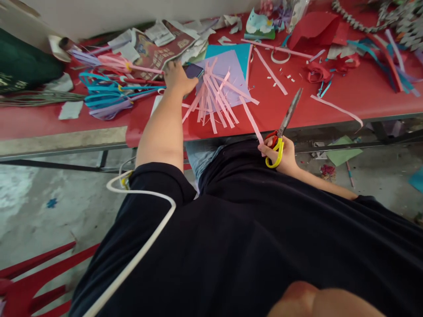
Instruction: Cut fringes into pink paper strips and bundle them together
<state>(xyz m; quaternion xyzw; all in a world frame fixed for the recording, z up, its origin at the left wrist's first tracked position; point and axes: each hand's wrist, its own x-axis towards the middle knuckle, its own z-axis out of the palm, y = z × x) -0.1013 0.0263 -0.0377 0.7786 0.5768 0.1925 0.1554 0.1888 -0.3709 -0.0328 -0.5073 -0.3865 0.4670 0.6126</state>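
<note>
My right hand point(284, 157) is closed around the handles of scissors point(280, 145) with yellow and red grips, their blades pointing up and away. Between its thumb and finger one end of a pink strip point(251, 119) is pinched; the strip reaches back onto the table. My left hand point(178, 80) lies over the table with its thumb apart from the fingers, beside a dark phone point(194, 71) and the end of a pink flower stem point(147, 69). Right of it, a pile of pink strips point(216, 94) lies on a lilac paper sheet point(233, 61).
Blue and lilac ribbon flowers point(105, 94) lie at the left of the red table point(280, 105). Crumpled papers point(161, 33) line the back. A tape roll point(280, 55), red paper point(313, 28) and strips lie at right. A white cable point(158, 226) crosses my body; a red chair point(42, 281) stands lower left.
</note>
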